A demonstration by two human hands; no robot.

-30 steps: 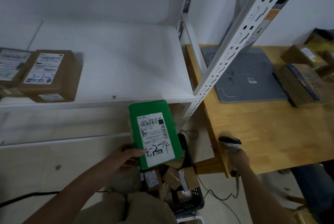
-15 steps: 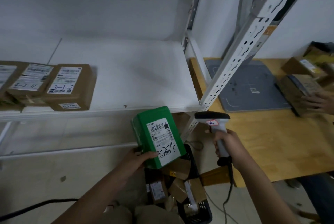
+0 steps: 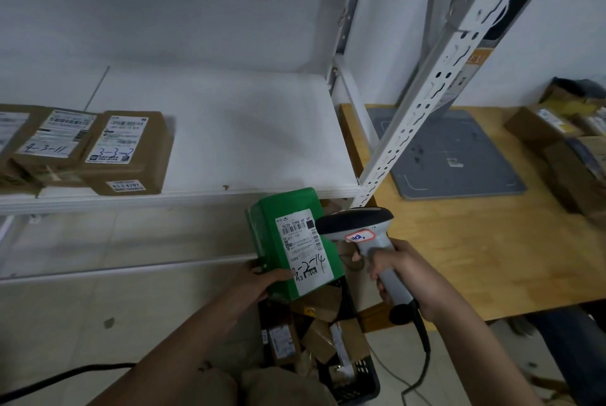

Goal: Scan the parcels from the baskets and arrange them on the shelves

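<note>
My left hand grips a green parcel by its lower left corner, white label facing up, in front of the white shelf. My right hand holds the grey handle of a barcode scanner, whose dark head sits right beside the parcel's label. Below both hands a black basket holds several small brown parcels. Three brown labelled boxes lie on the shelf's left part.
A white perforated shelf post rises diagonally at the right. Beyond it a wooden table carries a grey pad and several brown parcels at its right edge. A black cable runs across the tiled floor.
My right hand lifted the scanner from beside the table edge up to the green parcel's label. The left hand kept hold of the parcel, tilting it slightly.
</note>
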